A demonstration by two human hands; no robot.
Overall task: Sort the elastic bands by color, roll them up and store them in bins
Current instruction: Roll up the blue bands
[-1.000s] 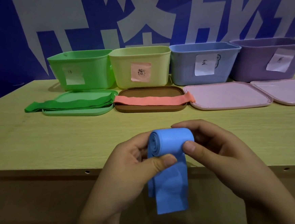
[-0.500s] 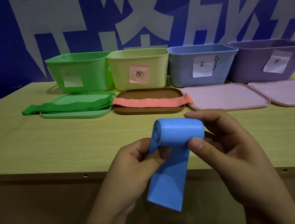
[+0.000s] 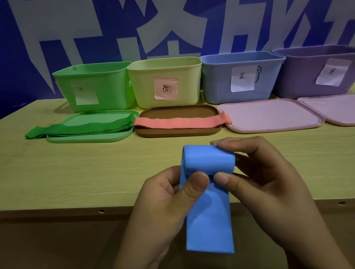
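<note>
Four open bins stand in a row at the back of the table [image 3: 48, 176]: green bin [image 3: 96, 85], yellow bin [image 3: 165, 81], blue bin [image 3: 242, 76], purple bin [image 3: 324, 69] (interiors not visible). The green lid [image 3: 92, 138] carries the green bands [image 3: 80, 128]; the brown lid [image 3: 178, 132] carries the pink band [image 3: 182, 122]. Two pink lids [image 3: 270, 116] lie bare. The left hand [image 3: 167, 203] and right hand [image 3: 261, 180] both pinch the partly rolled blue band [image 3: 209, 195] above the table's front edge, its tail hanging down.
</note>
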